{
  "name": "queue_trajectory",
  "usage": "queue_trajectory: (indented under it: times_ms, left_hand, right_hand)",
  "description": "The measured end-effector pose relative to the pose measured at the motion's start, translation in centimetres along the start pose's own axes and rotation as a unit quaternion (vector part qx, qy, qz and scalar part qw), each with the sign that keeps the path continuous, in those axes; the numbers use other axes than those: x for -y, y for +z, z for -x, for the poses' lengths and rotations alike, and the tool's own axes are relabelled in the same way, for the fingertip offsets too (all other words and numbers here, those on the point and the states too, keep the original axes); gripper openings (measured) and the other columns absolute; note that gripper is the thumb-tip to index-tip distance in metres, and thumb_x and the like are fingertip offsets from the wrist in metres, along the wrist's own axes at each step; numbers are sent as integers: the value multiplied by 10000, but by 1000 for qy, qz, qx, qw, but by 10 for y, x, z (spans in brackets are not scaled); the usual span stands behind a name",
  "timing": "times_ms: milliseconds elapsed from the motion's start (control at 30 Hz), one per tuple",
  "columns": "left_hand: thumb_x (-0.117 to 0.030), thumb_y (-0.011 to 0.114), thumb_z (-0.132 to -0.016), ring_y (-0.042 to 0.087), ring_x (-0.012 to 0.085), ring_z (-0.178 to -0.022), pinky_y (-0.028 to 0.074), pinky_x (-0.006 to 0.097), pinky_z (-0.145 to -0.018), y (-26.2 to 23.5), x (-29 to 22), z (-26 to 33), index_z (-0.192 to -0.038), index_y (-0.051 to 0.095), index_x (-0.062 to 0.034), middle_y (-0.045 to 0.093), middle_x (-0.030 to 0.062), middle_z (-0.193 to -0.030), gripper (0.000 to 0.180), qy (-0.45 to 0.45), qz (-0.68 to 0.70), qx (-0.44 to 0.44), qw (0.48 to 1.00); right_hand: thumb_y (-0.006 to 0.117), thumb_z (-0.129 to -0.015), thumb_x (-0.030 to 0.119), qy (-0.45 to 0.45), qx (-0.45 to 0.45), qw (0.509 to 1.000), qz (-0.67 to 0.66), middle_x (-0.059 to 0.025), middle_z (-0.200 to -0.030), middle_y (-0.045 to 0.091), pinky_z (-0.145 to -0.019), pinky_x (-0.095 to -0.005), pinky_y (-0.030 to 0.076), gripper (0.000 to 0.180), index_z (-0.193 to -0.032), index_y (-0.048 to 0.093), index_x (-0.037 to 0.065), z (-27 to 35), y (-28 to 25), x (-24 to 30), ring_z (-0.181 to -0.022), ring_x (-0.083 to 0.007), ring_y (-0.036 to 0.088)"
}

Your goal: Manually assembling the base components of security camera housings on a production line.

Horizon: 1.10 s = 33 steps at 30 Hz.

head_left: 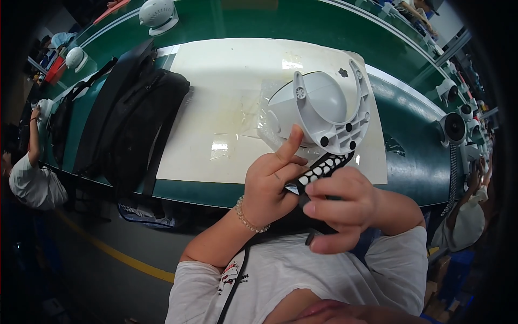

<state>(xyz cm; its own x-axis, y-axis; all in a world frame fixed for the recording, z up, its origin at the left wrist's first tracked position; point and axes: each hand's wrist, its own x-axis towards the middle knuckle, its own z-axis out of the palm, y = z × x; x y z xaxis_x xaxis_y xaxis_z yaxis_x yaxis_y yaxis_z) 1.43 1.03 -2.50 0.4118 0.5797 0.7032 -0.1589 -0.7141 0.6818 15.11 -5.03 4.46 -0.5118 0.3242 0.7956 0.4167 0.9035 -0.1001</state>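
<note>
Apparently peeling from dotted strip [322, 169] clamped in left hand [270, 181], with unclear closure of right hand [345, 202]; next, likely add to black pads [325, 141] on white base [338, 136] just ahead.

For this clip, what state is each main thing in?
Left hand: holding the dotted strip, index finger extended
Right hand: fingers bent, hold unclear
Dotted strip: slanted, partly hidden
White device: tipped over, stand's underside exposed
Black pads: on the stand
Clear wrap: wrinkled
Black bag: lying down, zip unclear
Pale mat: flat
</note>
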Motion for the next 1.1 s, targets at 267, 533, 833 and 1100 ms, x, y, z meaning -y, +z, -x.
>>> queue_trajectory:
  times_ms: [267,533,833,1100]
  left_hand:
    - [-113,735,-587,551,236,-589,442,286,-551,1,-2,-1,-691,564,-2,443,177,-1258,229,-1,-50,-5,999]
    - [-105,738,-577,546,231,-579,443,284,-547,1,-2,0,-683,559,5,454,163,-1255,235,-14,-56,-4,998]
    - [-114,734,-590,536,224,-569,439,281,-545,0,-5,-2,-683,566,11,462,150,-1252,229,-6,-63,5,998]
    - [-113,728,-597,526,225,-557,432,285,-536,0,-5,-1,-676,570,4,463,148,-1251,212,-14,-64,5,998]
  right_hand:
    - [576,-757,-12,147,-9,987,-70,-107,-784,518,-512,-241,407,289,-1011,445,35,-16,-20,-12,-620,-165,500]
    - [555,-704,-85,315,-70,929,-180,-114,-1215,344,-680,-199,395,783,-1347,155,117,-46,-21,-59,-780,-110,480]
    - [517,-726,-110,384,-59,906,-169,-135,-1190,365,-688,-208,422,738,-1341,171,108,-54,-19,-57,-776,-99,487]
    - [496,-727,-119,276,-73,957,-59,-121,-1144,410,-591,-200,409,640,-1284,283,114,-42,-8,-57,-759,-107,519]
